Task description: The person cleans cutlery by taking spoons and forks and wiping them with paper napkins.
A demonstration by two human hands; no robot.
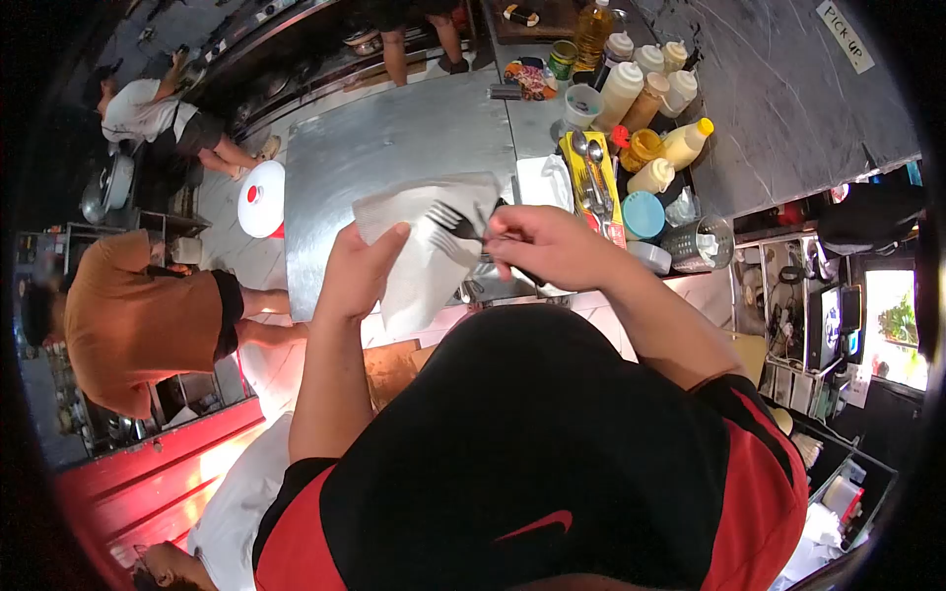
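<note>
My left hand (363,264) pinches the edge of a white paper napkin (406,286) between thumb and fingers, so it hangs spread over the steel counter's near edge. My right hand (552,246) is closed round several pieces of cutlery, among them a fork (455,223) whose tines point left across the napkin. A second, paler fork head shows just below the first. The other pieces are partly hidden by my fingers, and I cannot make out each kind. Beyond my right hand lies a yellow tray (566,148) with spoons and forks in it.
The steel counter (384,138) spreads ahead. At its right stand squeeze bottles (621,89), an oil bottle (593,30) and a metal perforated basket (702,244). A white round-lidded container (261,200) is left of it. Other people are at the left, one in an orange shirt (148,320).
</note>
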